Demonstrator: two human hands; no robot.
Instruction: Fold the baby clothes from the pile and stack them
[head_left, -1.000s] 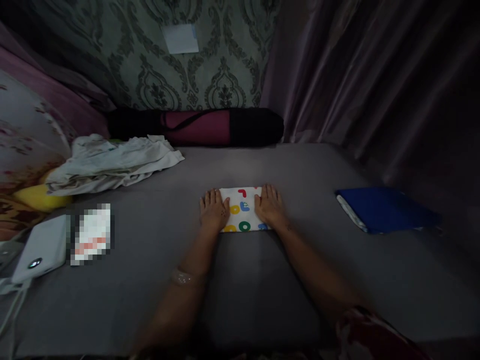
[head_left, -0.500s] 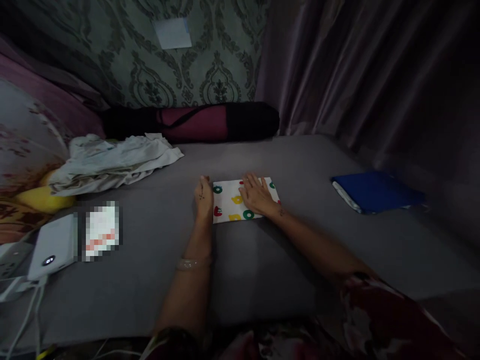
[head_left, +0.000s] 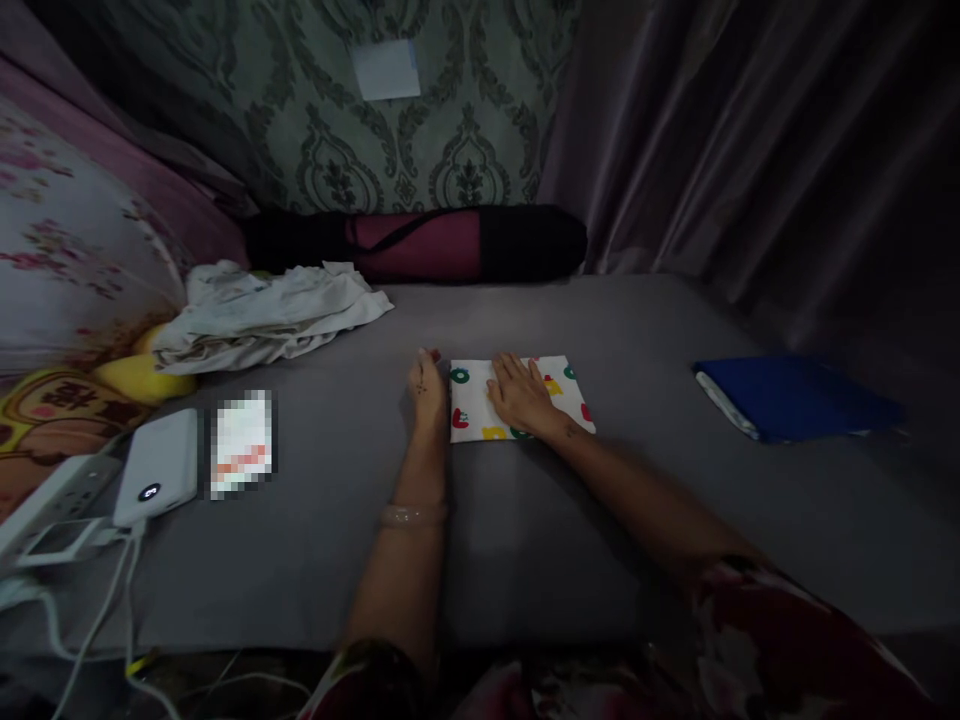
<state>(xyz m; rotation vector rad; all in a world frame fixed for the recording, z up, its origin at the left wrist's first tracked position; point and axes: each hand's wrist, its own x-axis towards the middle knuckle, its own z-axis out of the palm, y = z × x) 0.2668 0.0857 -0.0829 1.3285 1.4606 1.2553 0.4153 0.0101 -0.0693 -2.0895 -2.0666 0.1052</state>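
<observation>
A small folded white cloth (head_left: 559, 392) with coloured shapes lies on the grey bed sheet (head_left: 525, 540) in front of me. My right hand (head_left: 517, 393) lies flat on its left half, fingers stretched out. My left hand (head_left: 427, 390) stands on its edge against the cloth's left side, fingers straight and together, holding nothing. A clear bangle circles my left wrist.
A crumpled white garment (head_left: 277, 310) lies at the back left by a yellow thing and a floral pillow. A dark and maroon roll bag (head_left: 420, 245) lies along the wall. A folded blue cloth (head_left: 795, 395) rests at right. A power bank (head_left: 157, 465) and cables sit at left.
Both hands were flat on the cloth's two ends. Since then my left hand has turned onto its edge beside the cloth, and my right has slid toward the cloth's left half.
</observation>
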